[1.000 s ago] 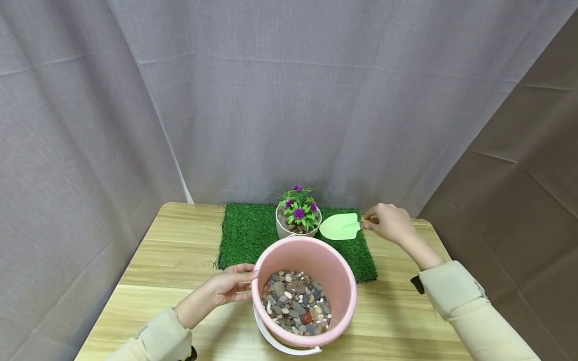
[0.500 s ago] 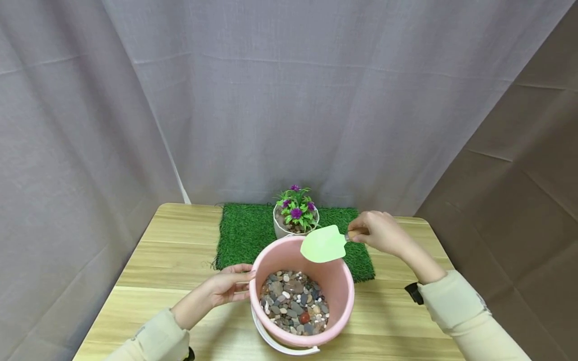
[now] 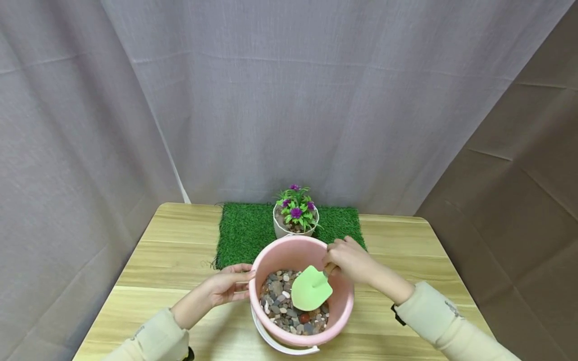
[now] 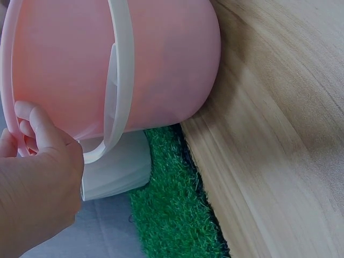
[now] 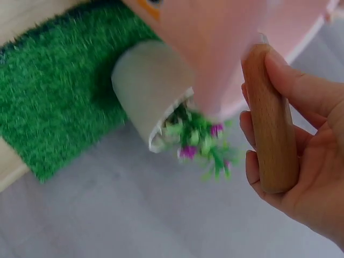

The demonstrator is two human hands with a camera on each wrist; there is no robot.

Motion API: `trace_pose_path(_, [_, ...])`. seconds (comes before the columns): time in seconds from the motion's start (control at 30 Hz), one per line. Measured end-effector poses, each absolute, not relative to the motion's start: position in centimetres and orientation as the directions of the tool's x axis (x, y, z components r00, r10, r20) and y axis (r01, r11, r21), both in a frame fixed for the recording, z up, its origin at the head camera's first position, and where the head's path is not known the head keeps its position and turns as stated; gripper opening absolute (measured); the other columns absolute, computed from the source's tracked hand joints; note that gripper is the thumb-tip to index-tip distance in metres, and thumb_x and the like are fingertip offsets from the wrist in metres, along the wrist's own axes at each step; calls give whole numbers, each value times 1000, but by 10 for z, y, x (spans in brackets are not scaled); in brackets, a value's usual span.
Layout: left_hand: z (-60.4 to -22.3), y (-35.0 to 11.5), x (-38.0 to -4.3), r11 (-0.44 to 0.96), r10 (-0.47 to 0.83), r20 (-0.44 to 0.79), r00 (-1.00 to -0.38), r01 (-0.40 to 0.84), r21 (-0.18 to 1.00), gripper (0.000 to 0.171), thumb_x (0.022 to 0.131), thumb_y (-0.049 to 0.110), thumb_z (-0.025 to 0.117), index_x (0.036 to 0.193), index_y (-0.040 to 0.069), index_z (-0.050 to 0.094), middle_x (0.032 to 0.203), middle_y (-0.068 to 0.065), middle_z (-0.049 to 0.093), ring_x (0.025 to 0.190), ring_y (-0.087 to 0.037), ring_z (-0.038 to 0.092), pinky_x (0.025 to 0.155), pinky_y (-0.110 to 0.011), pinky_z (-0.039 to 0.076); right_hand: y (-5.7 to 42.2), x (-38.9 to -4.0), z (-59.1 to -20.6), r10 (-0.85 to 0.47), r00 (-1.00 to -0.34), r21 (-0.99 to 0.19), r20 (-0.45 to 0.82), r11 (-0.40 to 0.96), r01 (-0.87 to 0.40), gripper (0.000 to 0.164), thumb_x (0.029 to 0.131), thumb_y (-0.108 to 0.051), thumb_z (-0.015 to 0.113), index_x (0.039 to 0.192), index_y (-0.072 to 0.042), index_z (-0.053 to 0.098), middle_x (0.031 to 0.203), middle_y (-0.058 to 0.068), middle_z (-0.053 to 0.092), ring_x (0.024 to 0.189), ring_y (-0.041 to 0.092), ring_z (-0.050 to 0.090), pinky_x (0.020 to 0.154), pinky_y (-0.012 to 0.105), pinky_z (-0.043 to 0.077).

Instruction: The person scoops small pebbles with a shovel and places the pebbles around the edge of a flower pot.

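Note:
A pink bucket [image 3: 346,306] with several mixed pebbles [image 3: 280,288] at its bottom stands on the table. My left hand [image 3: 228,285] holds the left side of its rim, fingers curled at the edge in the left wrist view. Over the right side of the bucket, my right hand [image 3: 349,260] grips a garden trowel by its wooden handle [image 5: 271,123]. The light green trowel blade [image 3: 311,289] points down into the bucket and overlaps the pebbles in the head view. The bucket's white handle [image 4: 124,64] hangs down at its near side.
Behind the bucket, a white flowerpot [image 3: 281,228] with a purple-flowered plant [image 3: 295,205] stands on a green turf mat [image 3: 244,233]. The wooden table [image 3: 180,250] lies beneath. Grey curtain [image 3: 289,100] hangs behind, with brown cloth [image 3: 519,190] at the right.
My right hand has moved left and toward me, bringing the trowel from over the mat beside the flowerpot down into the bucket. The left hand keeps its place at the rim.

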State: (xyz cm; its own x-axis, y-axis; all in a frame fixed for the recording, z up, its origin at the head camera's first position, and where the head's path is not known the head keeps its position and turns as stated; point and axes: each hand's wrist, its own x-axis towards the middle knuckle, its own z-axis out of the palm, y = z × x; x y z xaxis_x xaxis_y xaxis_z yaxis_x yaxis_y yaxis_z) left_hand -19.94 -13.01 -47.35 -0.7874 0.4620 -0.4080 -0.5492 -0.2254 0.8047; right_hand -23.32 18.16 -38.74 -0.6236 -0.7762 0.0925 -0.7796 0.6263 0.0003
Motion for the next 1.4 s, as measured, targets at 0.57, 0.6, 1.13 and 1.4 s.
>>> trace_pose_path(0.57, [-473,-132,-199,-219,453,-412,-791,-546,808,23,87,15,66,107,11,55,84,1,67,77,-7,64,75,-20,60,158,-211,-428,-835,-548,254,49,541,-801,20,58,-11,79,60,-24,64,65,-9,57,59,9,48,64,26,38])
trace_pose_path(0.6, [-474,-132,-198,-219,452,-412,-791,-546,808,24,88,15,66,108,10,54,85,1,66,77,-7,64,75,-20,60,157,-209,-431,-833,-552,246,44,544,-802,18,59,-13,79,60,-24,64,66,-9,58,60,10,49,64,26,37])
trace_pose_path(1.13, [-470,-126,-201,-185,442,-420,-793,-539,822,26,92,12,60,116,5,52,84,2,64,76,-5,62,72,-17,59,156,-203,-446,-715,-696,-39,66,695,-718,27,54,3,70,57,-22,61,56,-13,59,54,6,51,65,33,40])
trace_pose_path(1.4, [-471,-126,-200,-194,436,-419,-797,-538,820,19,90,12,62,108,8,56,83,2,66,74,-6,63,71,-17,60,151,-202,-437,-673,-739,-113,-17,736,-667,21,57,0,71,58,-20,66,57,-11,62,56,8,54,58,33,45])
